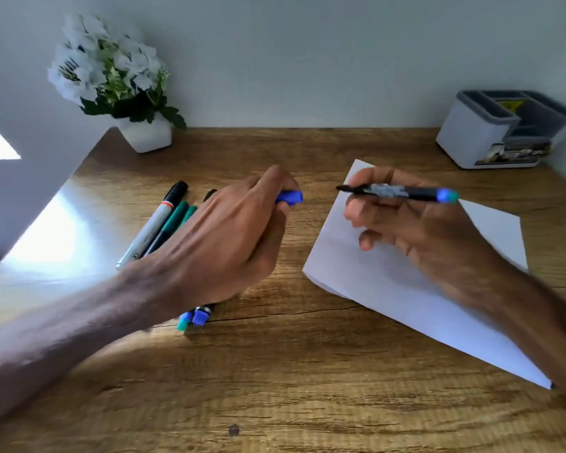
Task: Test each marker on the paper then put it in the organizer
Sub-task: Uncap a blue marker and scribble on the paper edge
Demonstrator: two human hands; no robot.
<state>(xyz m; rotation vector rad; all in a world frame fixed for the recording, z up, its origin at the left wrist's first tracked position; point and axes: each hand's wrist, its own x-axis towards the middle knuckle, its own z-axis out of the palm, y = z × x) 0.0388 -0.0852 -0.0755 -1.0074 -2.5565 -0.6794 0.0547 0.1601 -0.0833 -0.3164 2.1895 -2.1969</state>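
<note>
The wooden table (pixel 275 387) bears markers (pixel 151 230), paper (pixel 373 282), an organizer (pixel 471 138) (far right corner) and a potted plant (pixel 146 137).

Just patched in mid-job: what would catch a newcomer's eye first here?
The two hands mid-frame: the right hand holds an uncapped marker over the white paper, while the left hand grips a blue cap. More markers lie on the wooden desk under the left hand, and the grey organizer stands at its far right.
</note>
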